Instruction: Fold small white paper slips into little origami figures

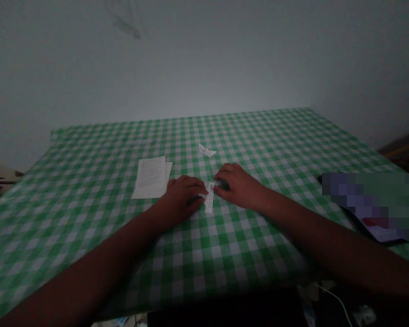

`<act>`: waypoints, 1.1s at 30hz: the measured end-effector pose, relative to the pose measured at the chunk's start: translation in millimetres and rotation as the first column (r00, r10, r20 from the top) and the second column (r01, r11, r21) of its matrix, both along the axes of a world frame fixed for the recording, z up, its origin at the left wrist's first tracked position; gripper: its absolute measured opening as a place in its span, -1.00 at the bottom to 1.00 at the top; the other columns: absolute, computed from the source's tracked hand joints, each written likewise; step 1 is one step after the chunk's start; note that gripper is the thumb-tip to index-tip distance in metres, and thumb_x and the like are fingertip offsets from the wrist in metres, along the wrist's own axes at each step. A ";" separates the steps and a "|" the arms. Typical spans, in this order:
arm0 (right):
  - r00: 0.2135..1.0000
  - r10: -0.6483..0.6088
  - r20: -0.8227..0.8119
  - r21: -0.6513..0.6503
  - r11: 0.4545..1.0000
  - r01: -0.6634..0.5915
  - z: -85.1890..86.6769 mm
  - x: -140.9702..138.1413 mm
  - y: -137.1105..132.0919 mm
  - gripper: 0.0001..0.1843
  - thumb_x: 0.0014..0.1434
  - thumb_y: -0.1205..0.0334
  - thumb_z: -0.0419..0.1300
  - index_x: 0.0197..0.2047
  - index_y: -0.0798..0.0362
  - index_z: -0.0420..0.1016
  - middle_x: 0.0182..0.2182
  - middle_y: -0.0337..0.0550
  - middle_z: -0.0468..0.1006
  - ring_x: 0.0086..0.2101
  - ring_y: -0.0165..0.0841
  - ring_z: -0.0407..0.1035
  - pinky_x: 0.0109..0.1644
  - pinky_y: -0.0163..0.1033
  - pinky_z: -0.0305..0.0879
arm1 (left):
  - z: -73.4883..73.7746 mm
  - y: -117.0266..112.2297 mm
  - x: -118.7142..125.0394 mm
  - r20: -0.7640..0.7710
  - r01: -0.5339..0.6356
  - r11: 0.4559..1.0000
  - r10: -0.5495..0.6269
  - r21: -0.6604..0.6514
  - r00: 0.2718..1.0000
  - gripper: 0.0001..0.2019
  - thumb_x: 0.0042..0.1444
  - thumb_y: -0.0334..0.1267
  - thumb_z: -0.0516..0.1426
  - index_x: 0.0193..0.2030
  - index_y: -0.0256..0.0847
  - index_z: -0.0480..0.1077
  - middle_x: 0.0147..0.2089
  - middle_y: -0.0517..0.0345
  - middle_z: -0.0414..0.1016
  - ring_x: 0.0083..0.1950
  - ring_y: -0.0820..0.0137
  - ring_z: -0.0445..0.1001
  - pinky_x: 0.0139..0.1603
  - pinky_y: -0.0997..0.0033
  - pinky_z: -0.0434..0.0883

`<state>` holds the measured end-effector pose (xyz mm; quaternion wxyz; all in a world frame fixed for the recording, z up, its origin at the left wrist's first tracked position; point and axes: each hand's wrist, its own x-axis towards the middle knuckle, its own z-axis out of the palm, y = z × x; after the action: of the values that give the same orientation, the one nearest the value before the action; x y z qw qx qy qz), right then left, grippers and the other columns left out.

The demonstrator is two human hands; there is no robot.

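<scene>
A narrow strip of printed paper (pixel 209 205) lies near the middle of the table, between my two hands. My left hand (pixel 182 197) grips its left edge, with thumb and fingers bent together. At the upper right edge of the same strip, my right hand (pixel 237 184) is closed in a pinch. The fingertips partly cover the paper, and its print is too small to read. Beyond the hands rests a small creased piece of paper (pixel 207 151). Printed sheets (pixel 152 177) lie stacked just left of my left hand, one sticking out from under the other.
A green and white checked tablecloth (pixel 259 150) covers the table, which stands against a pale wall (pixel 204 59). On the right, beyond my forearm, lies a dark-edged device with a blurred screen (pixel 368 213). A white cable (pixel 337 299) hangs below the front edge.
</scene>
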<state>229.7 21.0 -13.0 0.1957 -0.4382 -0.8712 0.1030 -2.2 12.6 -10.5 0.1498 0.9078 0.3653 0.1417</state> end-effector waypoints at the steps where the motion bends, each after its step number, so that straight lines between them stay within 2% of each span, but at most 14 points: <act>1: 1.000 0.013 -0.006 -0.008 1.000 -0.013 -0.8 -0.2 0.1 -0.78 0.21 0.16 0.23 -0.14 0.11 0.52 -0.18 0.00 0.48 -0.10 -0.18 0.32 0.09 -0.02 0.21 | 0.2 -0.3 -0.1 -0.002 0.004 1.000 -0.004 -0.001 1.000 -0.78 0.26 -0.29 0.11 -0.01 -0.05 0.48 0.10 0.14 0.51 0.14 0.19 0.35 0.08 0.06 0.18; 10: 0.994 -0.055 -0.094 -0.141 0.989 0.041 -4.6 -4.2 -2.9 -0.79 0.09 0.23 0.31 -0.19 0.07 0.50 -0.18 -0.06 0.49 -0.10 -0.20 0.33 0.02 -0.07 0.26 | 0.5 -1.2 -0.3 0.002 0.048 0.999 -0.048 0.019 0.999 -0.76 0.27 -0.33 0.08 0.00 -0.02 0.48 0.10 0.19 0.51 0.14 0.21 0.35 0.04 0.10 0.15; 15: 0.989 -0.043 -0.140 -0.184 0.983 0.016 -2.2 -2.3 -1.9 -0.91 0.12 0.34 0.23 -0.25 0.04 0.45 -0.27 -0.15 0.53 -0.19 -0.28 0.36 -0.05 -0.14 0.25 | 1.3 -1.8 0.0 -0.014 0.042 0.999 -0.042 0.023 0.999 -0.77 0.27 -0.32 0.08 0.00 -0.04 0.49 0.11 0.16 0.51 0.14 0.19 0.35 0.05 0.09 0.14; 17: 0.985 -0.039 -0.168 -0.194 0.981 0.006 -1.9 -2.0 -1.2 -0.89 0.11 0.40 0.20 -0.27 0.03 0.43 -0.31 -0.18 0.54 -0.23 -0.32 0.37 -0.09 -0.18 0.24 | 2.3 -2.1 0.2 -0.017 0.049 0.998 -0.049 0.026 0.999 -0.76 0.27 -0.32 0.08 0.00 -0.03 0.48 0.11 0.17 0.51 0.14 0.19 0.35 0.05 0.10 0.15; 21: 0.978 -0.026 -0.206 -0.199 0.980 -0.016 -2.4 -1.7 -0.2 -0.84 0.08 0.46 0.17 -0.28 0.03 0.41 -0.33 -0.22 0.53 -0.30 -0.37 0.37 -0.19 -0.25 0.23 | 3.9 -2.7 0.7 -0.005 0.048 0.998 -0.048 0.047 0.999 -0.78 0.27 -0.31 0.09 -0.01 -0.04 0.48 0.10 0.18 0.51 0.13 0.21 0.36 0.05 0.10 0.15; 27: 0.974 -0.005 -0.226 -0.182 0.983 -0.037 -2.6 -4.3 -1.2 -0.85 0.09 0.45 0.14 -0.27 0.04 0.41 -0.38 -0.24 0.50 -0.37 -0.40 0.33 -0.26 -0.27 0.18 | 3.8 -7.2 4.6 -0.036 0.022 0.995 -0.018 0.097 0.999 -0.75 0.23 -0.11 0.18 0.03 -0.04 0.46 0.12 0.11 0.49 0.16 0.15 0.33 0.07 0.05 0.14; 33: 0.953 0.010 -0.303 -0.094 0.995 -0.041 -8.8 -10.9 -2.8 -0.85 0.07 0.48 0.17 -0.31 0.04 0.42 -0.39 -0.25 0.49 -0.34 -0.40 0.32 -0.22 -0.28 0.18 | 3.6 -10.3 6.6 -0.105 0.022 0.980 -0.001 0.196 0.994 -0.81 0.29 -0.28 0.11 0.00 -0.04 0.47 0.10 0.15 0.52 0.12 0.20 0.37 0.05 0.04 0.12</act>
<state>218.8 18.2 -21.8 0.3033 -0.4152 -0.8304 0.2147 4.4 2.2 -6.9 0.0405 0.9264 0.3515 0.1284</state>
